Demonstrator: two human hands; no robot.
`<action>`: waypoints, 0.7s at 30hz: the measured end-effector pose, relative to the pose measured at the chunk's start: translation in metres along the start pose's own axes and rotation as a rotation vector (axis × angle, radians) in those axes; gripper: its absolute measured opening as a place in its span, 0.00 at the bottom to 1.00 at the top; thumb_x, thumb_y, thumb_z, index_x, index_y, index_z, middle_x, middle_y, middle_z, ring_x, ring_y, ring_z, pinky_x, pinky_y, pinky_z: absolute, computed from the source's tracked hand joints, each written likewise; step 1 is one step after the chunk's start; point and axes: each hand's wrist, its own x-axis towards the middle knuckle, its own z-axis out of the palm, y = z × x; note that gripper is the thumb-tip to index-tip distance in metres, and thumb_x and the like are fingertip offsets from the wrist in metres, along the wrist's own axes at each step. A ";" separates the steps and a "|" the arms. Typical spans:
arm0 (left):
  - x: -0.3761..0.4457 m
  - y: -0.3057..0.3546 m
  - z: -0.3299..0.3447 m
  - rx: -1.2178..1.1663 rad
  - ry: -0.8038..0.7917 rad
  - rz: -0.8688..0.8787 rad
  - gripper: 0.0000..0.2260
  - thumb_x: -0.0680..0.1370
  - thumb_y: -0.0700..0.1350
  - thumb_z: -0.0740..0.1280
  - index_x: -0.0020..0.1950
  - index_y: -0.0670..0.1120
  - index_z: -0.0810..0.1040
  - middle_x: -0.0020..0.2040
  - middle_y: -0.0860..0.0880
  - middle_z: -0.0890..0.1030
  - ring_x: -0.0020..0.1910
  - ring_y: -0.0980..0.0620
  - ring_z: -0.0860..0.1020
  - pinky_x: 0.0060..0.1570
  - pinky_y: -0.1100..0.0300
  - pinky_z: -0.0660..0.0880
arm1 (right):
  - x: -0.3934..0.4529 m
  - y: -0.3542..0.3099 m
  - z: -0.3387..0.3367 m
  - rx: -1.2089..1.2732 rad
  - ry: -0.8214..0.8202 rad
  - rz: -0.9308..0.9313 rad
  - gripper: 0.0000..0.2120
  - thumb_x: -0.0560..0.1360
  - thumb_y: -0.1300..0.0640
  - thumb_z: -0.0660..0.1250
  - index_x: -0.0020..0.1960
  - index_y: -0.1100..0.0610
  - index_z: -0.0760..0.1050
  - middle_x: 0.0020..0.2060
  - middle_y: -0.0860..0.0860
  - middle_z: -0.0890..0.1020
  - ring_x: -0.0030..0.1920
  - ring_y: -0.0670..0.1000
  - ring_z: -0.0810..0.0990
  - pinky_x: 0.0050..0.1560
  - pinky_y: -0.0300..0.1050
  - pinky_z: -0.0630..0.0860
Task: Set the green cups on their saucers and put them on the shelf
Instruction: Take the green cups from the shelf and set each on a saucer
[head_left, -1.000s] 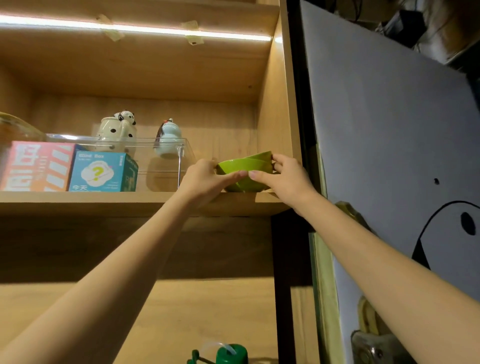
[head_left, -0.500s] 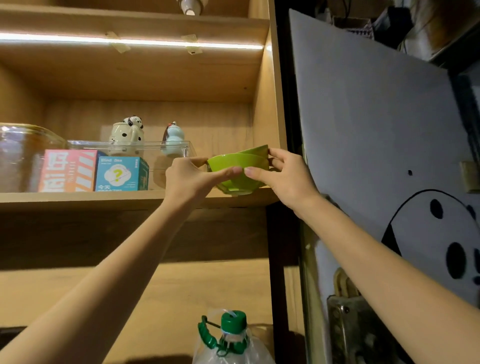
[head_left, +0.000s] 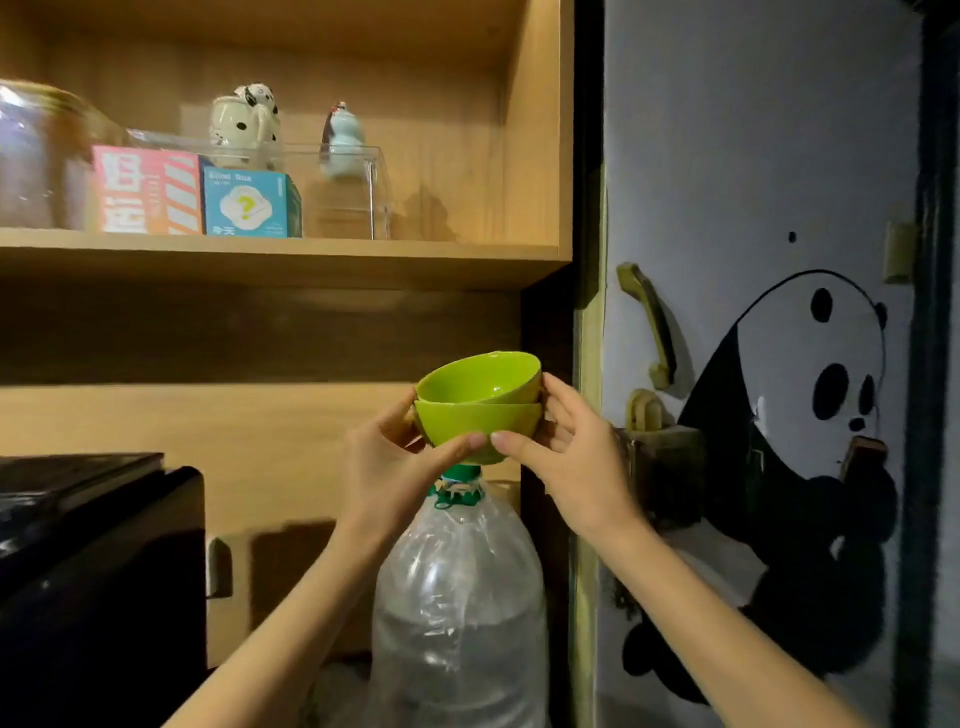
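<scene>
Two green cups (head_left: 475, 415) are nested one inside the other, the upper one tilted so its inside shows. I hold the stack in mid-air below the wooden shelf (head_left: 280, 257). My left hand (head_left: 387, 467) grips the lower cup from the left, and my right hand (head_left: 566, 457) grips it from the right, thumbs meeting under its front. No saucers are in view. The right end of the shelf board, where the cups stood, is bare.
On the shelf stand a clear bin (head_left: 343, 192) with two figurines, a blue box (head_left: 249, 205), a pink box (head_left: 148, 189) and a glass jar (head_left: 39, 156). A large water bottle (head_left: 460, 613) stands under the cups. A black appliance (head_left: 93, 571) is at left, a panda door (head_left: 753, 364) at right.
Both hands lifted the stacked green cups off the shelf's right end and brought them down and toward me, below shelf level. The view tilted downward.
</scene>
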 end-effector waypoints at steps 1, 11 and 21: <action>-0.015 -0.009 -0.001 -0.018 0.006 -0.028 0.28 0.57 0.51 0.76 0.56 0.55 0.77 0.48 0.55 0.84 0.50 0.57 0.82 0.49 0.61 0.79 | -0.014 0.006 0.002 0.016 -0.009 0.017 0.37 0.67 0.63 0.73 0.72 0.53 0.60 0.56 0.38 0.72 0.58 0.40 0.74 0.55 0.31 0.73; -0.159 -0.072 0.000 0.084 0.139 -0.162 0.36 0.56 0.49 0.78 0.60 0.63 0.67 0.56 0.62 0.76 0.55 0.71 0.75 0.56 0.73 0.72 | -0.140 0.070 0.009 0.198 0.010 0.316 0.31 0.64 0.72 0.72 0.57 0.44 0.68 0.53 0.40 0.76 0.58 0.44 0.77 0.60 0.38 0.74; -0.300 -0.115 -0.005 0.192 0.152 -0.410 0.38 0.56 0.51 0.78 0.65 0.51 0.71 0.59 0.53 0.78 0.57 0.63 0.76 0.58 0.69 0.72 | -0.248 0.128 0.024 0.383 0.160 0.762 0.11 0.74 0.65 0.62 0.53 0.54 0.77 0.50 0.55 0.81 0.53 0.53 0.79 0.51 0.44 0.76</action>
